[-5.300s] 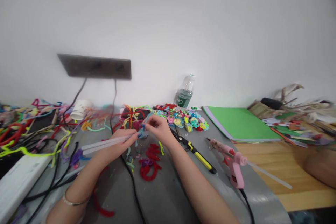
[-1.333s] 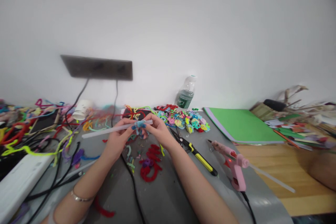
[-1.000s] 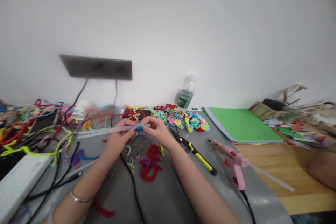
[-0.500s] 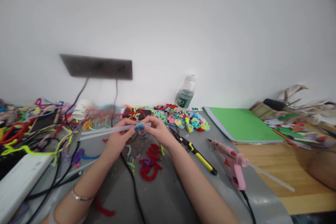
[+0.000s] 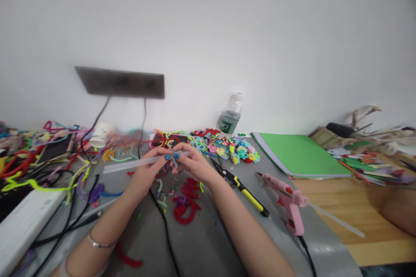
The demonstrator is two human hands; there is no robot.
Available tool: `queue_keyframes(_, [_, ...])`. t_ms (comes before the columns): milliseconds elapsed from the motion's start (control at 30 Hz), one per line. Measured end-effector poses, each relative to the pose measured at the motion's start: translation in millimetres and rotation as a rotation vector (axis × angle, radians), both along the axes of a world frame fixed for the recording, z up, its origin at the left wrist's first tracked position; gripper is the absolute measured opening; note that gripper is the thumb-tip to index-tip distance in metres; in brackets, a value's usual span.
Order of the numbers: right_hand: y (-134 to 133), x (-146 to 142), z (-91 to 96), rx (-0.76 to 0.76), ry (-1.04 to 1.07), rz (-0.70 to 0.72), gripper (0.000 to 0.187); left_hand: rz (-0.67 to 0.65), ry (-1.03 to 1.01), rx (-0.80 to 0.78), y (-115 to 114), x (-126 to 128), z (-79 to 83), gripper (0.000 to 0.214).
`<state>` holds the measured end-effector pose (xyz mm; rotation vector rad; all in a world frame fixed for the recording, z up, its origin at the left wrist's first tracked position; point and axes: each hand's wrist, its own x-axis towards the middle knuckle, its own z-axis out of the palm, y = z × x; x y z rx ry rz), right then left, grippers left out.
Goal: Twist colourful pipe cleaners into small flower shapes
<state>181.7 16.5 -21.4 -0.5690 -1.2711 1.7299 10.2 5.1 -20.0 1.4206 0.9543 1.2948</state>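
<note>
My left hand pinches a clear glue stick that points out to the left. A small blue pipe-cleaner piece is wound on the stick's right end. My right hand is closed on that blue piece, fingertips meeting those of the left hand. Both hands hover just above the grey table top. Red and purple pipe-cleaner shapes lie right below them.
Yellow-handled pliers and a pink glue gun lie to the right. A pile of small coloured pipe-cleaner flowers, a bottle and a green folder sit behind. Tangled cables and pipe cleaners crowd the left. Someone's arm rests far right.
The hands rose a little and the glue stick swung from tilted to nearly level. The blue piece now sits wrapped at the stick's end, more covered by my fingertips.
</note>
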Motion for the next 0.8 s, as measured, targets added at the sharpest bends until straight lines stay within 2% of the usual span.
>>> queue_keyframes(100, [0, 1, -0.5, -0.019, -0.004, 0.027, 0.037, 0.01, 0.146, 0.109, 1, -4, 1.3, 0.011])
queue_keyframes(167, [-1, 1, -0.1, -0.027, -0.006, 0.049, 0.037, 0.001, 0.157, 0.115, 1, -4, 2.1, 0.01])
queue_keyframes(400, [-2, 1, -0.9, -0.048, -0.047, 0.084, 0.039, -0.134, 0.041, -0.015, -3, 2, 8.0, 0.019])
queue_keyframes(533, [1, 3, -4.3, -0.049, -0.045, 0.063, 0.04, -0.133, 0.069, -0.066, -1, -4, 5.2, 0.02])
queue_keyframes(667, [4, 6, -5.8, -0.076, -0.041, 0.016, 0.038, -0.215, 0.002, -0.139, 1, -12, 2.0, 0.027])
queue_keyframes(800, [5, 5, -4.2, -0.039, -0.074, -0.057, 0.035, -0.143, -0.036, -0.128, -1, -10, 4.6, 0.019])
